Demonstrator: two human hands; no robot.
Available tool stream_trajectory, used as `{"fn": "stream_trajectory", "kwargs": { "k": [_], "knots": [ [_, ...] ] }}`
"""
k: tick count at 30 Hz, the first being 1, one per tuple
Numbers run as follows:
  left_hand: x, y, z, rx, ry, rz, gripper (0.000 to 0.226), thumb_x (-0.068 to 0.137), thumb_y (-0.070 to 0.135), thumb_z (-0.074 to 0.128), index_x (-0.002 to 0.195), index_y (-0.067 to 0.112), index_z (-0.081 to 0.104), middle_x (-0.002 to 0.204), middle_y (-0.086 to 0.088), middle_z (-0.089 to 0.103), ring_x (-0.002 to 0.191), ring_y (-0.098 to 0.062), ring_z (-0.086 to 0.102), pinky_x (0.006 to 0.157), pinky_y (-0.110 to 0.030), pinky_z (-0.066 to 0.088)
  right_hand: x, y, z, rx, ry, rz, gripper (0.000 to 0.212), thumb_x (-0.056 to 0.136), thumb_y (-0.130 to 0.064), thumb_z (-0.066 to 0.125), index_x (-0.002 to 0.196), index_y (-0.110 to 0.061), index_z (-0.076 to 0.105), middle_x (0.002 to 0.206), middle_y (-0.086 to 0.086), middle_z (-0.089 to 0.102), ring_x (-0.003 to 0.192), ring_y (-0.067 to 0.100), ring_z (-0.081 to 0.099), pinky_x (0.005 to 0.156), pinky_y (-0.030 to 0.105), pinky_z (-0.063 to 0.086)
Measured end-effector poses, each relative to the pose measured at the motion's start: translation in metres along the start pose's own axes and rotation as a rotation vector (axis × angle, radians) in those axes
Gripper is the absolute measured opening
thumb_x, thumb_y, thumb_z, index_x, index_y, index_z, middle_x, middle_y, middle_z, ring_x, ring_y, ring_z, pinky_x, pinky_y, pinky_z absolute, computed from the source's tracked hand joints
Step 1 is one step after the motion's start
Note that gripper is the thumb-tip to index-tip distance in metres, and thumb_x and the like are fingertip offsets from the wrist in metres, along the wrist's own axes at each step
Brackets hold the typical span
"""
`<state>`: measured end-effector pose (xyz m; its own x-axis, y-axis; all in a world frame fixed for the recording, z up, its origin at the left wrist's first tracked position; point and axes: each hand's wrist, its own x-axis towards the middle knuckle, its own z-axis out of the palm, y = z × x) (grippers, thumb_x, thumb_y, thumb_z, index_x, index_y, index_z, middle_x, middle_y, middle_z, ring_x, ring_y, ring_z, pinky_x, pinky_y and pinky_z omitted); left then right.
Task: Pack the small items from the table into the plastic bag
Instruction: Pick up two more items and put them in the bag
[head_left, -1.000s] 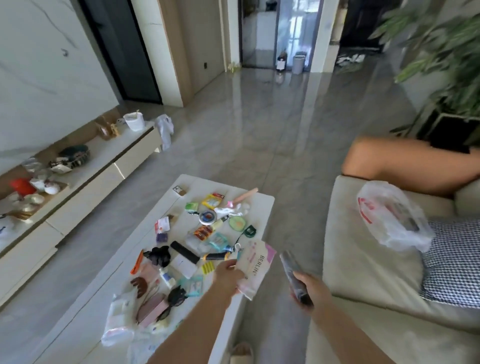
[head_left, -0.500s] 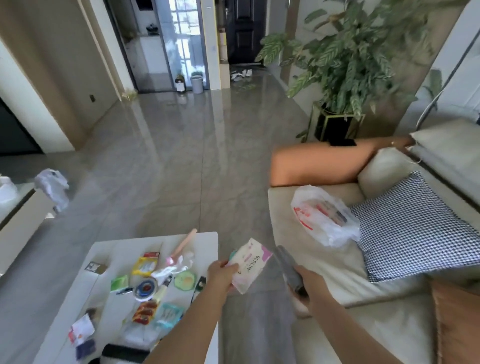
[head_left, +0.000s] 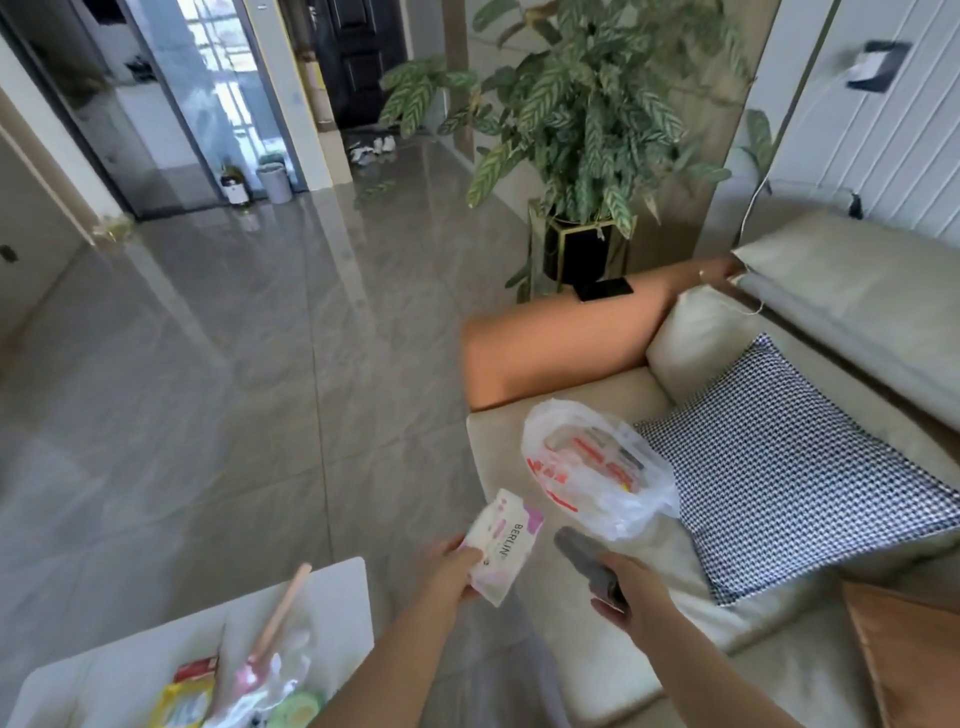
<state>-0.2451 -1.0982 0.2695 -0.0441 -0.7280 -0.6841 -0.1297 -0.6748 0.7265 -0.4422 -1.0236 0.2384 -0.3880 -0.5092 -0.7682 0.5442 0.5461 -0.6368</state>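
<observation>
My left hand grips a white and pink packet printed BERLIN, held in the air between the table and the sofa. My right hand holds a dark grey flat object, its tip just short of the plastic bag. The clear plastic bag with red print lies on the sofa seat with several items inside. At the bottom left, the white table still carries a pink-handled tool, a yellow packet and a green round item.
A cream sofa holds a black-and-white checked cushion right of the bag and a brown cushion nearer me. An orange armrest bears a black phone. A potted plant stands behind. Grey tiled floor lies left.
The view has swung right from the table toward the sofa. Both hands have carried the packet and the dark object away from the table and closer to the plastic bag.
</observation>
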Motion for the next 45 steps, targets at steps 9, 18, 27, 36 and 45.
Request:
{"fn": "stream_trajectory", "kwargs": {
  "k": [9, 18, 27, 36, 45],
  "knots": [
    [0.076, 0.077, 0.063, 0.185, -0.037, 0.079, 0.03, 0.08, 0.015, 0.067, 0.109, 0.006, 0.064, 0.081, -0.009, 0.064, 0.058, -0.015, 0.052, 0.044, -0.018, 0.041, 0.064, -0.075, 0.013, 0.001, 0.072, -0.099, 0.025, 0.077, -0.02, 0.073, 0.081, 0.003, 0.065, 0.059, 0.013, 0.055, 0.044, 0.018, 0.048, 0.043, 0.022, 0.036],
    [0.195, 0.146, 0.135, 0.516, -0.167, 0.038, 0.013, 0.08, 0.011, 0.054, 0.084, 0.013, 0.066, 0.08, -0.01, 0.065, 0.071, -0.027, 0.06, 0.068, -0.033, 0.052, 0.151, -0.127, 0.027, 0.142, 0.261, 0.009, 0.017, 0.081, -0.008, 0.064, 0.097, -0.001, 0.062, 0.071, 0.011, 0.055, 0.056, 0.021, 0.049, 0.054, 0.026, 0.042],
    [0.313, 0.197, 0.191, 0.913, -0.31, 0.084, 0.021, 0.081, 0.007, 0.044, 0.075, 0.009, 0.064, 0.079, -0.011, 0.063, 0.074, -0.028, 0.059, 0.065, -0.033, 0.048, 0.221, -0.165, 0.04, -0.076, 0.627, 0.03, 0.034, 0.073, -0.024, 0.06, 0.095, 0.001, 0.058, 0.064, 0.008, 0.057, 0.06, 0.025, 0.055, 0.058, 0.035, 0.049],
    [0.379, 0.182, 0.25, 1.181, -0.395, 0.159, 0.019, 0.089, 0.017, 0.047, 0.081, 0.006, 0.059, 0.077, -0.013, 0.06, 0.074, -0.027, 0.056, 0.047, -0.024, 0.031, 0.284, -0.168, 0.036, -0.356, 0.669, 0.066, 0.02, 0.089, -0.017, 0.055, 0.108, -0.01, 0.058, 0.097, 0.013, 0.061, 0.081, 0.024, 0.05, 0.066, 0.027, 0.036],
    [0.423, 0.137, 0.292, 1.27, -0.428, 0.179, 0.043, 0.086, 0.002, 0.042, 0.124, 0.015, 0.058, 0.112, -0.008, 0.066, 0.092, -0.023, 0.06, 0.069, -0.027, 0.043, 0.349, -0.147, 0.038, -0.549, 0.514, 0.171, 0.016, 0.096, -0.024, 0.041, 0.103, -0.011, 0.046, 0.101, 0.013, 0.065, 0.095, 0.032, 0.058, 0.085, 0.039, 0.043]
  ]
}}
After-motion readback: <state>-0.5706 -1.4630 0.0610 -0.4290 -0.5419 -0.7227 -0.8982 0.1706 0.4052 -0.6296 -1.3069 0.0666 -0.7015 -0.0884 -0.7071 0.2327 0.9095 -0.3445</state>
